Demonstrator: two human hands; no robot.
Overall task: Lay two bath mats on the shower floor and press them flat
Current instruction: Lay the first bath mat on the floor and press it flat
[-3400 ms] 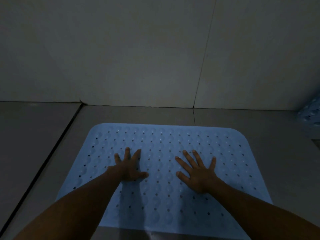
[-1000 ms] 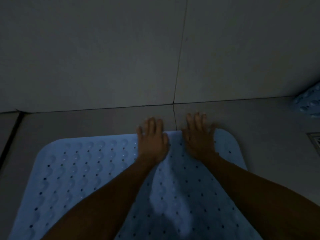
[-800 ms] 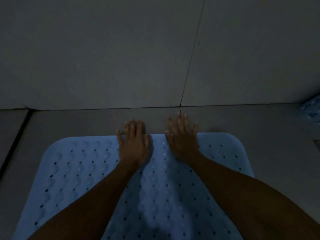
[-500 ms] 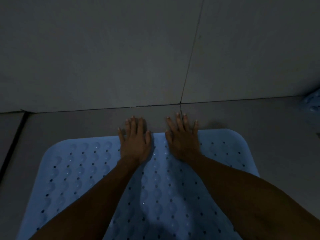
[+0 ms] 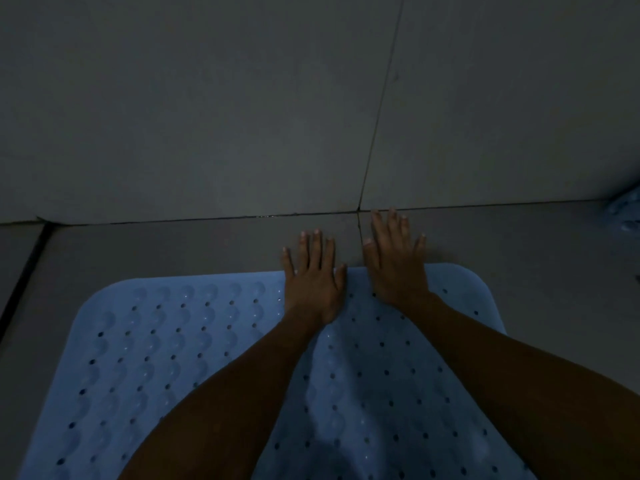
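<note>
A light blue bath mat with rows of small drain holes and raised bumps lies flat on the grey tiled shower floor, filling the lower half of the frame. Its far edge runs near the foot of the tiled wall, and its rounded far corners show at centre left and centre right.

Both bare forearms reach in from the bottom of the frame. The left hand rests palm down at the mat's far edge, just left of centre, fingers straight and slightly spread; the palm lies on the mat while the fingertips extend past the edge onto the floor tile. The right hand lies just beside it to the right, also flat with straight fingers, the heel on the mat and the fingers stretched over the tile almost to the joint where floor meets wall. Neither hand grips anything.

At the right edge of the frame, against the wall, part of a second blue bath mat is visible, well apart from the first. The lighting is dim.
</note>
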